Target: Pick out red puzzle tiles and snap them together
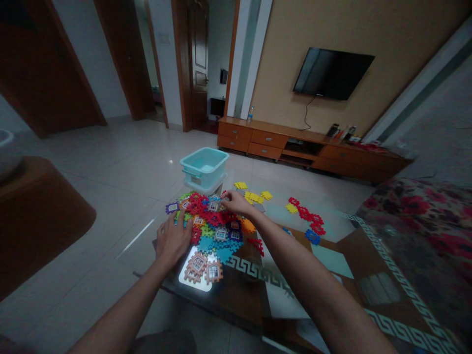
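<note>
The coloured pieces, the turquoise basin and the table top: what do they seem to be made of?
Coloured pieces: probably matte plastic, perhaps foam; even colours, notched edges. Turquoise basin: likely smooth plastic; moulded rim. Table top: apparently polished glass; panels show through it.

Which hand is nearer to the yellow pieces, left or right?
Right. The right hand is at the far side of the mixed pile, just beside the yellow pieces; the left hand is at the pile's left edge, farther away.
</note>
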The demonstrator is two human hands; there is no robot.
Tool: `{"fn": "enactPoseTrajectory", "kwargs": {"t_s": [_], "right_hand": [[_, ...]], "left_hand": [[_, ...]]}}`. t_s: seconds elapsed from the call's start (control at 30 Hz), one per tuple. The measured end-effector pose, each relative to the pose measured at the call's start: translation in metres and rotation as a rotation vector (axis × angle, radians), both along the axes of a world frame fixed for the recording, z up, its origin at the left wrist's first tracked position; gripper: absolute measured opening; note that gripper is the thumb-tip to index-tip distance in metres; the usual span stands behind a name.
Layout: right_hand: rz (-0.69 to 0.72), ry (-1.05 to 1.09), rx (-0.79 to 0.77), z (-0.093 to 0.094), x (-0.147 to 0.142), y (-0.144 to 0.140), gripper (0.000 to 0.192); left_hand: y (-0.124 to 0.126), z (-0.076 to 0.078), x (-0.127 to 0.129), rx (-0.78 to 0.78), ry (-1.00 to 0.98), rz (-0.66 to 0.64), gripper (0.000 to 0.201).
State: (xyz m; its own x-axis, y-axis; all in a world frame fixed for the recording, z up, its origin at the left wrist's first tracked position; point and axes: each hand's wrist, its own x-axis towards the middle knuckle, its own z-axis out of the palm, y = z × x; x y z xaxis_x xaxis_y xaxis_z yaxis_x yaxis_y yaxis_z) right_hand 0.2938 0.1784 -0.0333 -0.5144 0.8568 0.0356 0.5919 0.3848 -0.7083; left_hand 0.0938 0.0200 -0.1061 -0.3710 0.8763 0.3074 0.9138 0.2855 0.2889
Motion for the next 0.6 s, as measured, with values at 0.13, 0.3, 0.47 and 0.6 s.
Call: {"fn": "enactPoseTrajectory", "kwargs": {"t_s": [0.13,0.3,0.47,0.6], "right_hand": [[-0.106,-0.049,0.103,0.001,0.032,0.008,0.038],[-0.452,-0.167,0.222,-0.006,0.139,0.03,0.044],[-0.764,-0.53,0.137,-0.036,0.25,0.057,0.089],[-0.541,-0.665,0.119,-0.065,0.283,0.076,0.087]], "left_hand": [[0.001,0.0,0.0,0.001,0.002,-0.003,0.058],[0.0,0.001,0.001,-0.004,0.0,0.0,0.058],[0.002,-0.002,0.001,-0.015,0.01,0.002,0.058],[0.005,-0.003,0.001,-0.033,0.027,0.008,0.059]]}}
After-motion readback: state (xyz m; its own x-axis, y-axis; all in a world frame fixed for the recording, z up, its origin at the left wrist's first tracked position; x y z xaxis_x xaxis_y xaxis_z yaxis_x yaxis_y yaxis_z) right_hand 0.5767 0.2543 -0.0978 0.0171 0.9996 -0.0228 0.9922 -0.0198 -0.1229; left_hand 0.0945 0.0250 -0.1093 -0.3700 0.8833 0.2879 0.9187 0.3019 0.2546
